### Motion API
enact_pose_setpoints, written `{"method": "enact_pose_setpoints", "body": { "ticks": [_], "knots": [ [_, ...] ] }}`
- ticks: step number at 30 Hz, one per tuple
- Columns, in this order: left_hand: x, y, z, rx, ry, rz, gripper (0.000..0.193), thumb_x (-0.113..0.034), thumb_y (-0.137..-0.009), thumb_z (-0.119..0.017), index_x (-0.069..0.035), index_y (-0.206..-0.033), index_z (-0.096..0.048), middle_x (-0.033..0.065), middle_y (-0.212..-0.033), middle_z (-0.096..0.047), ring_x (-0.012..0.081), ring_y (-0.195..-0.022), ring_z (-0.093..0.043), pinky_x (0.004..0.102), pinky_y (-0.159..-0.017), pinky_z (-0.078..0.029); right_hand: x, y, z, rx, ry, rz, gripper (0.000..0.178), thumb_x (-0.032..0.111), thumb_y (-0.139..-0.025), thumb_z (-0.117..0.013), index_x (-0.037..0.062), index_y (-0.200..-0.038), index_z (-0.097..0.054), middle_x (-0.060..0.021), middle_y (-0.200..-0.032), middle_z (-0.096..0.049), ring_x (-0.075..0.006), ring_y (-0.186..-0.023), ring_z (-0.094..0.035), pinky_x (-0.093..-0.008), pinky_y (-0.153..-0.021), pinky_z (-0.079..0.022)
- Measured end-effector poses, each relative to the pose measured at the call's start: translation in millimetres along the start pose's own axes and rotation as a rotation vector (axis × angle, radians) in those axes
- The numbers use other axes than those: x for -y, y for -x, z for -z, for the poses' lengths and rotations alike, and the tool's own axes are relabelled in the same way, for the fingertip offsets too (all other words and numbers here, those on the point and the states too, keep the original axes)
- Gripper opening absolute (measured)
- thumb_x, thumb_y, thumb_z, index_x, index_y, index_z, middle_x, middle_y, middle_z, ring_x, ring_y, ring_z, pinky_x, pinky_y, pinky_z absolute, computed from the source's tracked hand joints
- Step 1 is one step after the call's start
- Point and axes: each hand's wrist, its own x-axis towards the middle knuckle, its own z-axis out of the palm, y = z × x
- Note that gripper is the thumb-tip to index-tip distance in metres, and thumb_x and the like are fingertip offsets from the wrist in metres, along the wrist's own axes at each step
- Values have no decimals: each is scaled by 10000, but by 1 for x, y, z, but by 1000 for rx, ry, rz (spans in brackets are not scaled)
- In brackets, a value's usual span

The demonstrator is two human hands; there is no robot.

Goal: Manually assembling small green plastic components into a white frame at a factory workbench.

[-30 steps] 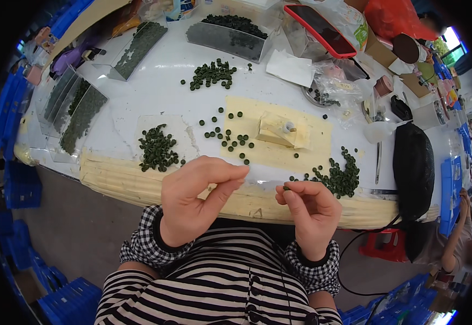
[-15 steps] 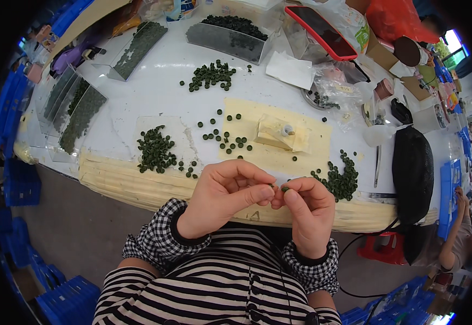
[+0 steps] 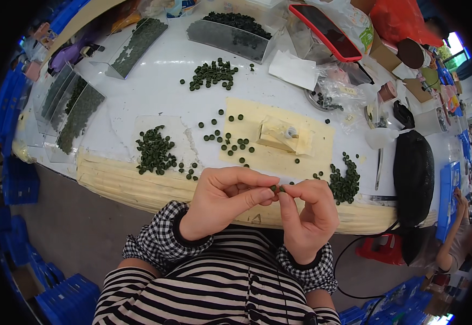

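Close together over the table's near edge, both hands are pinching. My left hand grips a small dark green round piece between thumb and forefinger. Against it, my right hand holds a second small green piece in its fingertips. Whether the two pieces touch or fit together is too small to tell. Loose piles of similar green pieces lie to the left, to the right and farther back. Several single ones are scattered just beyond my hands.
A yellowish block with a small white nozzle-like tip stands on a cream sheet. Clear trays of green pieces line the back and left. A red-cased phone, black bag and tweezers are rightward. Another person is far right.
My right hand has turned slightly, its fingers closing more around its piece, and the two fingertip pairs are a little nearer. My left hand has barely moved.
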Motion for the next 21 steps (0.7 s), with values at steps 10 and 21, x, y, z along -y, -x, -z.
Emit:
{"method": "enact_pose_setpoints", "body": {
  "ticks": [10, 21],
  "knots": [
    [1, 1, -2, -25, -63, -82, 221, 108, -863, -649, 43, -1070, -694, 133, -984, -690, 156, -919, -676, 243, -830, -557, 2, 1, -2, 6, 19, 3, 190, -100, -743, -732, -23, -912, -694, -108, -833, -654, -182, -720, -625, -254, -627, -489],
    [0, 2, -4, -31, -210, -136, 227, 106, -848, -667, 34, -1060, -707, 124, -953, -689, 134, -875, -665, 224, -778, -541, 2, 2, 0, -2, 147, 75, 207, -91, -734, -740, -15, -925, -710, -103, -815, -654, -186, -687, -636, -261, -611, -502]
  ]
}}
